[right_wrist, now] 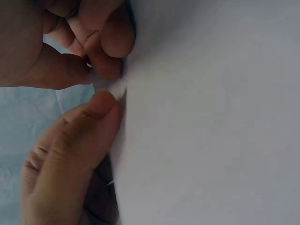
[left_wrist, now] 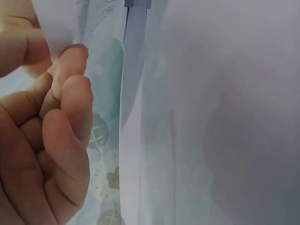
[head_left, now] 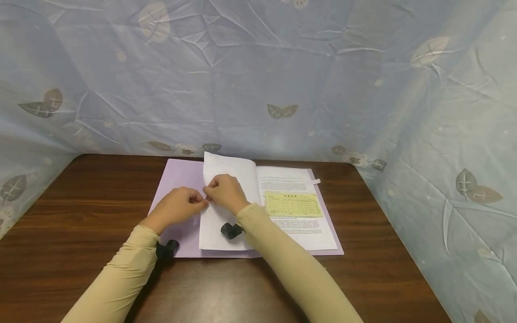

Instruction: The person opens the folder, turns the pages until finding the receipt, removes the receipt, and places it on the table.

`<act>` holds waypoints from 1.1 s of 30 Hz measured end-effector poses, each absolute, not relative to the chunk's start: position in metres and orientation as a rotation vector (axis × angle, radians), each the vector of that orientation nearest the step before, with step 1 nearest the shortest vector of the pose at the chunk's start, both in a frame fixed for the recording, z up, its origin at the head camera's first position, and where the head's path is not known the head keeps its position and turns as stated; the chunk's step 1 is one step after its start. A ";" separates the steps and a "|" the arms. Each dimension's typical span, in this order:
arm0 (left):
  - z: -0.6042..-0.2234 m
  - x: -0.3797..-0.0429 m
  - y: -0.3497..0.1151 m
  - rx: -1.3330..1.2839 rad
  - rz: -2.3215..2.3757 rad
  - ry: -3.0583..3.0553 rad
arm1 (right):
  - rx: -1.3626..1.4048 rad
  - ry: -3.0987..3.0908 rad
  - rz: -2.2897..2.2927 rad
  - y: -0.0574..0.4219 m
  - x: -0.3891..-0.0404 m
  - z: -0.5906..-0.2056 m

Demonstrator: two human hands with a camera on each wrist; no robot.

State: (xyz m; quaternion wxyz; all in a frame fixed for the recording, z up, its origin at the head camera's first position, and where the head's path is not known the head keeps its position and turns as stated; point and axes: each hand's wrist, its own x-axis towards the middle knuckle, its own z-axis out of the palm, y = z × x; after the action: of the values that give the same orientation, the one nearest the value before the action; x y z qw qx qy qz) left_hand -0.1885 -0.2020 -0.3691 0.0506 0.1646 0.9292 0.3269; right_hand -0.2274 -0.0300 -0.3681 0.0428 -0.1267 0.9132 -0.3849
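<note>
A light purple folder [head_left: 183,172] lies open, with a stack of white printed pages [head_left: 308,237] on its right side. One white sheet [head_left: 230,166] is lifted and turned over to the left, its blank face up. My right hand [head_left: 226,193] pinches the sheet's left edge about halfway up. Just beside it, my left hand [head_left: 177,206] pinches the same edge, the fingertips of both hands nearly meeting. In the right wrist view, the left thumb [right_wrist: 103,104] presses at the paper's edge, below the curled right fingers. Print shows faintly on the sheet's underside in the left wrist view.
A yellow form slip [head_left: 294,204] lies across the right page, and a small white tab [head_left: 316,181] sticks out past the folder's right edge. Brown wooden table [head_left: 101,202] lies under everything. Patterned cloth [head_left: 242,89] hangs behind and along both sides.
</note>
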 end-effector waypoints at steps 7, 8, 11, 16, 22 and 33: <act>-0.371 -0.188 -0.203 0.416 0.935 2.843 | -0.455 2.738 -1.257 -0.007 -0.223 -0.366; -0.372 -0.188 -0.204 0.398 0.929 2.843 | -0.456 2.729 -1.253 0.000 -0.222 -0.366; -0.372 -0.188 -0.207 0.361 0.913 2.847 | -0.443 2.691 -1.251 0.024 -0.219 -0.368; -0.372 -0.187 -0.213 0.315 0.923 2.842 | -0.386 2.624 -1.293 0.083 -0.219 -0.372; -0.372 -0.189 -0.215 0.298 0.948 2.809 | -0.303 2.668 -1.305 0.164 -0.224 -0.375; -0.381 -0.189 -0.217 0.266 0.894 2.781 | 0.020 2.838 -1.158 0.254 -0.225 -0.398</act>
State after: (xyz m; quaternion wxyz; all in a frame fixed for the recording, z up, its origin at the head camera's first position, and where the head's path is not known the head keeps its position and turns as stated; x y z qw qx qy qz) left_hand -0.1889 -0.2172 -0.3814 0.1039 0.0903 0.9430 0.3030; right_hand -0.2251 0.2544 -0.3983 0.0380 0.0064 0.9252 -0.3776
